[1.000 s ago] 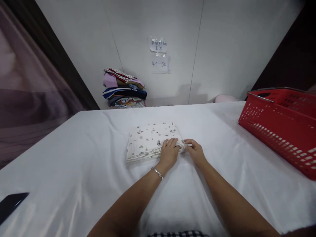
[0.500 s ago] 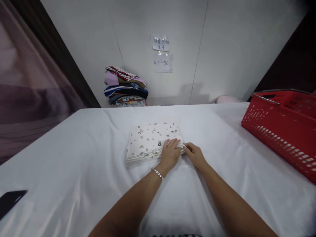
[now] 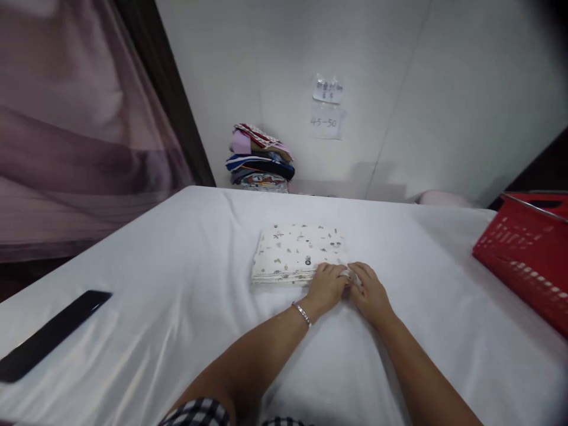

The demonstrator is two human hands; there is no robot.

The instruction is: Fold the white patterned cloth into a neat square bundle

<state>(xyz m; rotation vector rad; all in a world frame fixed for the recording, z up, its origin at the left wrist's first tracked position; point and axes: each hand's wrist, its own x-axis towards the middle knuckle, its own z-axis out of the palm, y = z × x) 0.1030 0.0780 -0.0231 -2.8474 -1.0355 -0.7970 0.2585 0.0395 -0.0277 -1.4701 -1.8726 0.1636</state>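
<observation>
A white folded cloth (image 3: 295,248) with small printed motifs lies flat on the white-covered table, its stacked layers showing along the near edge. My left hand (image 3: 328,289), with a silver bracelet at the wrist, has its fingers curled over that near edge towards the right. Close beside it, my right hand (image 3: 371,293) grips the near right corner of the cloth, its fingers bent around the layers. The two hands almost touch, and they hide most of that corner.
A red plastic basket (image 3: 523,251) with a metal handle stands at the right. On the left lies a flat black object (image 3: 55,334). Behind the table, a pile of folded textiles (image 3: 261,157) rests by the wall, below paper signs (image 3: 327,121). A pinkish curtain (image 3: 84,136) hangs at the left.
The view has turned left, so everything appears further right. My right hand has gone from pinching beside the corner to lying over it, closer to my left hand.
</observation>
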